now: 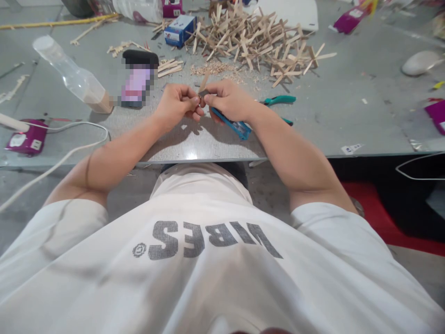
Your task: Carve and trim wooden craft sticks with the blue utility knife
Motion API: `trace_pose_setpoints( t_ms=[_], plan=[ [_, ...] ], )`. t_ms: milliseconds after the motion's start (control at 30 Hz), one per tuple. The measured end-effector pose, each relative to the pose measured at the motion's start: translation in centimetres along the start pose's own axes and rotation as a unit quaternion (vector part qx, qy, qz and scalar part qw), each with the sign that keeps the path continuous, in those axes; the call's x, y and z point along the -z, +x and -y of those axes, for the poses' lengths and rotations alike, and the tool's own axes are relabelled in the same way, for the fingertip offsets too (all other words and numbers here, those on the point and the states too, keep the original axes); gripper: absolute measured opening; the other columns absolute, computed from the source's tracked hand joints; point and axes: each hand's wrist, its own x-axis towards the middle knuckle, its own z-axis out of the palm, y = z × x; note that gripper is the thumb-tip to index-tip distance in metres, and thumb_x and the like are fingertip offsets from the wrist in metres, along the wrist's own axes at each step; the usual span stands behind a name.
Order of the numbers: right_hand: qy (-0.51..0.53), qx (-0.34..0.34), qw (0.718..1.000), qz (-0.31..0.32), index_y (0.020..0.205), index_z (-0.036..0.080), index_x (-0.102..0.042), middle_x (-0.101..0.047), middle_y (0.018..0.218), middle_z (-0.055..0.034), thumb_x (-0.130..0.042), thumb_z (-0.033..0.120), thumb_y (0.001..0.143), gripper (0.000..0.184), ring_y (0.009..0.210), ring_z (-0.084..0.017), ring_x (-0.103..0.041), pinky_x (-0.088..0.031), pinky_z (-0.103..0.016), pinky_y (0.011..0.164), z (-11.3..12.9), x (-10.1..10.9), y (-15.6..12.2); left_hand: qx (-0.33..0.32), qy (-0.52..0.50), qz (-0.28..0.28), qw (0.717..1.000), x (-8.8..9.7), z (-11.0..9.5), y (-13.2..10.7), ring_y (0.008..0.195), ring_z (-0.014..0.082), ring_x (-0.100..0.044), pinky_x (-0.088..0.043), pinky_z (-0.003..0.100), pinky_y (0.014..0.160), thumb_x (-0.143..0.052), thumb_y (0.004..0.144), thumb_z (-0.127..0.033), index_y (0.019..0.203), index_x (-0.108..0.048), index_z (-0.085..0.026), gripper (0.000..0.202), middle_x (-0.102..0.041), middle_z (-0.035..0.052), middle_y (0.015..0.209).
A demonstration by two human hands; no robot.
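Above the near part of the table, my left hand (181,105) and my right hand (229,98) meet with fingers closed. A thin wooden stick (204,82) rises from between them, its lower end pinched by my left fingers. From under my right hand slants a blue tool (236,126) that looks like a utility knife. Its grey blade-like end (203,93) lies at the stick, beneath my right thumb. My fingers partly hide the contact. Teal-handled pliers (280,100) lie just right of my right wrist.
Beyond my hands are wood shavings (222,69) and a heap of wooden sticks (250,39). A phone (136,86), a plastic bottle (74,76) and a blue box (181,30) stand around on the left. A white cable (69,150) crosses the left table edge.
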Motion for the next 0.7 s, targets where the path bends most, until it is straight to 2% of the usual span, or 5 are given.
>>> trace_pose_setpoints(
  t_ms=[200, 367, 500, 700],
  plan=[
    [0.01, 0.025, 1.0, -0.009, 0.084, 0.029, -0.056, -0.062, 0.057, 0.0051, -0.054, 0.013, 0.115, 0.036, 0.046, -0.015, -0.056, -0.044, -0.031, 0.055, -0.1, 0.0, -0.1, 0.002, -0.011, -0.023, 1.0, -0.4, -0.2, 0.0, 0.077, 0.0145, -0.083, -0.072, 0.032, 0.085, -0.081, 0.11, -0.021, 0.082, -0.065, -0.023, 0.032, -0.083, 0.0001, 0.084],
    [0.021, 0.013, 0.999, -0.039, 0.084, 0.03, -0.05, -0.058, 0.055, 0.0052, -0.054, 0.014, 0.113, 0.034, 0.048, -0.017, -0.057, -0.042, -0.033, 0.054, -0.4, -0.5, 0.2, -0.009, -0.017, -0.038, 0.999, -0.7, 0.1, 0.2, 0.087, 0.0174, -0.085, -0.072, 0.035, 0.088, -0.092, 0.105, -0.029, 0.085, -0.065, -0.028, 0.033, -0.083, -0.0027, 0.082],
    [0.024, 0.005, 0.998, -0.057, 0.089, 0.031, -0.056, -0.06, 0.059, 0.0041, -0.063, 0.023, 0.112, 0.025, 0.051, -0.019, -0.057, -0.045, -0.033, 0.056, -0.1, -1.0, 0.1, -0.018, -0.014, -0.045, 0.999, -0.8, 0.5, 0.5, 0.076, 0.0167, -0.084, -0.068, 0.031, 0.078, -0.088, 0.108, -0.025, 0.087, -0.063, -0.026, 0.033, -0.08, -0.0022, 0.079],
    [0.017, 0.001, 0.998, -0.054, 0.09, 0.031, -0.057, -0.06, 0.06, 0.0025, -0.06, 0.024, 0.111, 0.023, 0.054, -0.02, -0.056, -0.047, -0.035, 0.059, 0.1, -0.9, -0.2, -0.02, -0.021, -0.044, 0.999, -0.9, 0.7, 0.4, 0.073, 0.0152, -0.082, -0.067, 0.028, 0.077, -0.088, 0.108, -0.022, 0.087, -0.061, -0.027, 0.034, -0.081, -0.0024, 0.08]
  ],
)
